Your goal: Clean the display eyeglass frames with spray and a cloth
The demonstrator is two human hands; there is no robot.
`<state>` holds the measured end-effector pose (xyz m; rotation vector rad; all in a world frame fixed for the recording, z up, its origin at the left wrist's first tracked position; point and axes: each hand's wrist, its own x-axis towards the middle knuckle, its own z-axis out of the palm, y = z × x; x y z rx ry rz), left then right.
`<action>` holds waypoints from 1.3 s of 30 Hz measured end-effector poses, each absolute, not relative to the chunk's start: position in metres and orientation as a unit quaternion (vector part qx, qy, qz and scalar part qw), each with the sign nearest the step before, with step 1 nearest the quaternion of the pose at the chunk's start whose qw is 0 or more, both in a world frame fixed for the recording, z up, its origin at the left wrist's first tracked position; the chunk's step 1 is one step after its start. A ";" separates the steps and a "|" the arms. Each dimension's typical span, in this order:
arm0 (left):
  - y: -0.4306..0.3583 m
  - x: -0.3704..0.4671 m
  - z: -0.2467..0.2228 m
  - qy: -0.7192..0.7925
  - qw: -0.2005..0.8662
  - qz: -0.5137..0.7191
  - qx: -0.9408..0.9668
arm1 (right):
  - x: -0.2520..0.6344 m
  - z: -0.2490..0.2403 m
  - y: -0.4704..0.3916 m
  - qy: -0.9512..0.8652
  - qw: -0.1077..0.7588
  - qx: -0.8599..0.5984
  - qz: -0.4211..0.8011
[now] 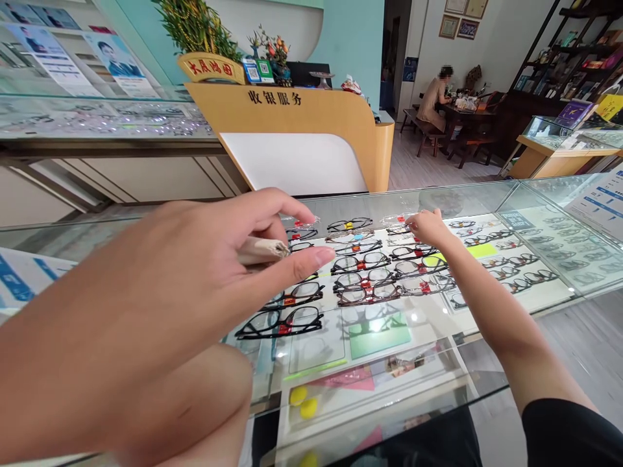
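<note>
My left hand (195,272) looms large in the foreground. Its thumb and index finger are apart, while the other fingers curl around a rolled whitish cloth (263,250). Farther off, my right hand (429,228) reaches over the glass display case, its fingers drawn together at the end of a clear-framed pair of eyeglasses (400,219) in the back row; the fingertips are partly hidden. Several more eyeglasses with red, yellow or blue tags lie in columns, among them a black pair (282,324) at the near left and a brown pair (368,293) in the middle column.
The glass display case (501,373) spans the front. Behind it stands a wooden cashier counter (296,117) with a plant (195,29). A person (433,104) sits at a dark table at the back right. Another glass case (559,146) stands at right, and glass shelving at left.
</note>
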<state>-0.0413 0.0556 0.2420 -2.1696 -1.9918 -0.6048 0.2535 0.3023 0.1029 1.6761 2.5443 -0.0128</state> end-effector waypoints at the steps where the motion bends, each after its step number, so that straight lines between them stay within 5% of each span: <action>1: 0.054 -0.038 0.243 -0.664 0.060 -0.203 -0.717 | 0.251 0.104 0.304 0.831 0.048 0.554 -0.010; 11: 0.044 0.006 0.254 -0.677 -0.066 -0.224 -0.697 | 0.253 0.113 0.318 0.798 0.010 0.592 -0.112; 21: 0.081 -0.010 0.210 -0.622 -0.211 -0.294 -0.695 | 0.259 0.120 0.317 0.777 -0.064 0.598 -0.186; 25: 0.109 -0.022 0.187 -0.588 -0.316 -0.381 -0.639 | 0.274 0.148 0.300 0.789 -0.139 0.552 -0.231; 32: 0.152 -0.025 0.137 -0.511 -0.470 -0.547 -0.469 | 0.206 0.159 0.241 0.738 -0.412 0.287 -0.451; 39: 0.158 -0.022 0.121 -0.497 -0.477 -0.597 -0.412 | 0.154 0.118 0.218 0.623 -0.477 0.223 -0.578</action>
